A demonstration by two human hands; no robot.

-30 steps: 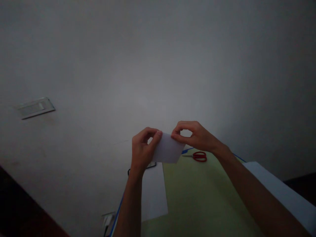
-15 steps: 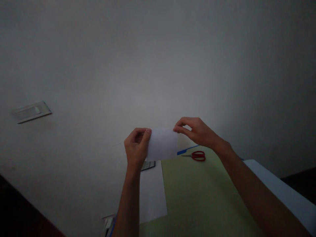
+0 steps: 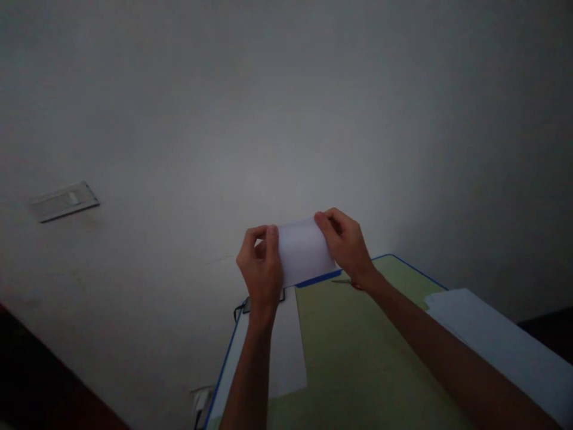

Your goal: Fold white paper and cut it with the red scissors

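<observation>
The left hand's [image 3: 262, 263] grip pinches the small paper's [image 3: 302, 251] upper left, the right hand's [image 3: 348, 242] its upper right, both closed, raised above the table [image 3: 358, 340]. The right wrist partly hides the scissors [image 3: 342, 281]; the left forearm crosses a larger sheet [image 3: 287, 352]. Both forearms reach forward, converging.

This is a plain, dim indoor room with a desk corner, whether in a home or an office cannot be told. A bare pale wall [image 3: 286, 107] fills twelve o'clock, with a switch plate [image 3: 65, 202] at nine and what looks like a socket [image 3: 202, 399] at seven. A green, blue-edged table [image 3: 358, 346] spreads at five, bearing scissors [image 3: 342, 281] and, at four, white sheets [image 3: 492, 343].
</observation>
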